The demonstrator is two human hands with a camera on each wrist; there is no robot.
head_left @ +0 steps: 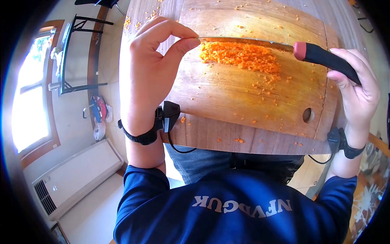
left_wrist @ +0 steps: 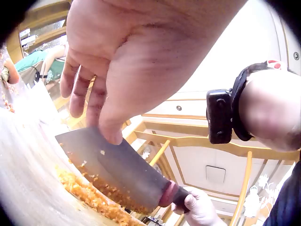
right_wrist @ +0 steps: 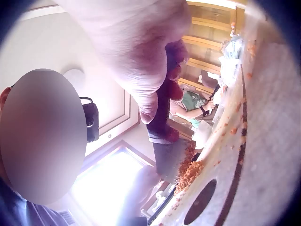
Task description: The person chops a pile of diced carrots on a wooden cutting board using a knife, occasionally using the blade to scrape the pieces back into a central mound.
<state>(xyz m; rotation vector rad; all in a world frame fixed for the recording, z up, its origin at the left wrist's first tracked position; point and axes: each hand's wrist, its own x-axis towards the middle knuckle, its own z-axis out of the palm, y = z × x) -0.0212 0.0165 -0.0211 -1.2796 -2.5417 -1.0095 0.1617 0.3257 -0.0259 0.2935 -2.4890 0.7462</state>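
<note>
A wooden cutting board point(head_left: 243, 93) lies on a wooden table, with a heap of finely chopped orange bits point(head_left: 239, 55) near its far side. A knife blade point(head_left: 243, 40) stands on edge just behind the heap. My right hand point(head_left: 355, 87) grips the knife's black and red handle point(head_left: 325, 57). My left hand point(head_left: 152, 69) touches the tip end of the blade's spine with thumb and forefinger. In the left wrist view the blade point(left_wrist: 113, 172) stands over the orange bits point(left_wrist: 89, 195), my thumb point(left_wrist: 110, 127) on its top edge. In the right wrist view the handle point(right_wrist: 162, 113) sits in my fist.
Orange crumbs are scattered over the board and the table point(head_left: 227, 140). The board has a round hole point(head_left: 308, 115) near its right front corner. The table's front edge is close to my body. A white heater point(head_left: 77, 175) and a window lie to the left.
</note>
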